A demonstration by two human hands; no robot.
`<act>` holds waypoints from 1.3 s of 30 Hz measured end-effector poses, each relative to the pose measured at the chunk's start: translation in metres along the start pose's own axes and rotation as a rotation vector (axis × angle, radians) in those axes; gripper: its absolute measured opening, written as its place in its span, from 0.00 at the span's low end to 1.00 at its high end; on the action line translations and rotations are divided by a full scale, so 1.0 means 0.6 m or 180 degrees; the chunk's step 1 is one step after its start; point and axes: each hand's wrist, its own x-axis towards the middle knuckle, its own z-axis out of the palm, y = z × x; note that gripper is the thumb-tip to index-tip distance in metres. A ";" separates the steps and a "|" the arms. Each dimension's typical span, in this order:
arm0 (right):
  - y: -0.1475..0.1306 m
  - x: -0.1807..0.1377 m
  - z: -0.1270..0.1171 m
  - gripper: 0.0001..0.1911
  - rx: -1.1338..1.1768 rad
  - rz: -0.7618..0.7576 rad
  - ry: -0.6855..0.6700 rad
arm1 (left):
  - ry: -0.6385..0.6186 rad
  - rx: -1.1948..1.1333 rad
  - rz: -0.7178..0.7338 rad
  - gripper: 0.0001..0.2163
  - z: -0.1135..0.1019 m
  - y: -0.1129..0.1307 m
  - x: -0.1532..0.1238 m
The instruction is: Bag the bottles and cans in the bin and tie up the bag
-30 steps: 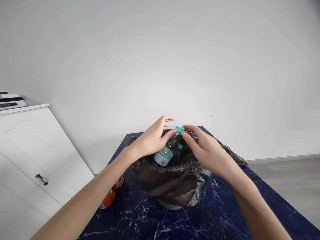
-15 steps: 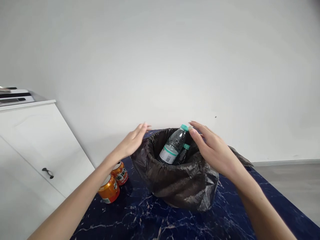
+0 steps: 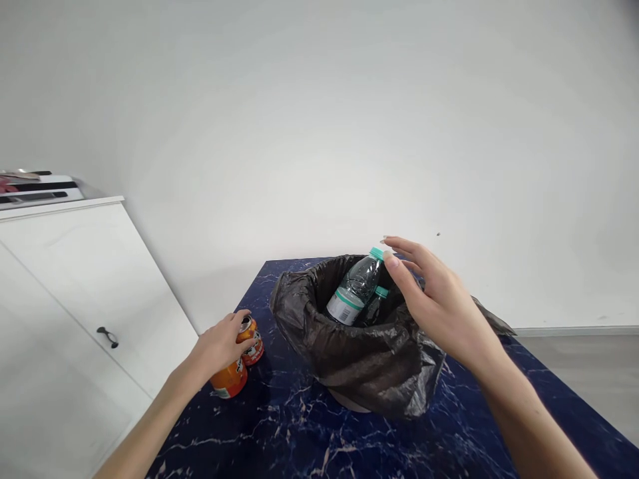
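Note:
My left hand [image 3: 222, 342] reaches over two orange drink cans on the left, thumb and fingers apart around the top of the rear can [image 3: 253, 342]. Whether its fingertips touch that can, I cannot tell. The front can [image 3: 229, 379] stands partly beneath the hand. My right hand [image 3: 430, 286] is open over the right side of a bin lined with a black plastic bag [image 3: 364, 362], thumb close to a bottle's green cap. That clear plastic bottle [image 3: 355, 289] leans in the bin, its top above the rim. A second green-capped bottle [image 3: 377, 306] lies lower behind it.
The bin stands on a dark blue marble-patterned table [image 3: 279, 432]. A white cabinet [image 3: 90, 286] with a black handle [image 3: 107, 337] is at the left, with a white and black object [image 3: 42, 188] on top. A plain wall [image 3: 319, 133] rises behind.
My left hand has moved from the bag's left rim down and left to the cans. The right hand stays by the bottle cap. The view has shifted slightly.

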 end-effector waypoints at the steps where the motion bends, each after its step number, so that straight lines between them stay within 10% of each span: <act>1: 0.000 0.000 0.000 0.27 0.0025 0.0005 -0.0025 | 0.0034 0.0020 0.0000 0.30 0.001 0.002 -0.004; 4: 0.001 0.001 -0.001 0.27 0.0069 0.0013 -0.0041 | 0.0418 -0.0011 -0.0040 0.31 -0.023 0.019 -0.017; 11: 0.002 0.003 -0.003 0.26 0.0153 0.0000 0.0083 | 0.2763 -0.1766 0.0615 0.30 -0.167 0.124 -0.070; 18: 0.007 0.006 -0.009 0.27 0.0275 -0.0013 0.0253 | 0.1681 -0.1766 0.2190 0.28 -0.220 0.253 -0.083; 26: 0.013 0.013 -0.028 0.27 0.0382 -0.0018 0.0195 | 0.0280 -0.0879 0.2851 0.29 -0.183 0.346 -0.038; 32: 0.012 0.016 -0.040 0.25 0.0392 -0.0074 0.0272 | 0.1156 -0.1276 0.2424 0.17 -0.175 0.333 -0.049; 36: 0.014 0.016 -0.039 0.26 0.0324 -0.0052 0.0168 | 0.1906 -0.1371 0.1437 0.19 -0.170 0.262 -0.058; 39: 0.015 0.014 -0.036 0.27 0.0259 -0.0032 0.0065 | 0.1752 -0.1210 0.0643 0.25 -0.141 0.185 -0.058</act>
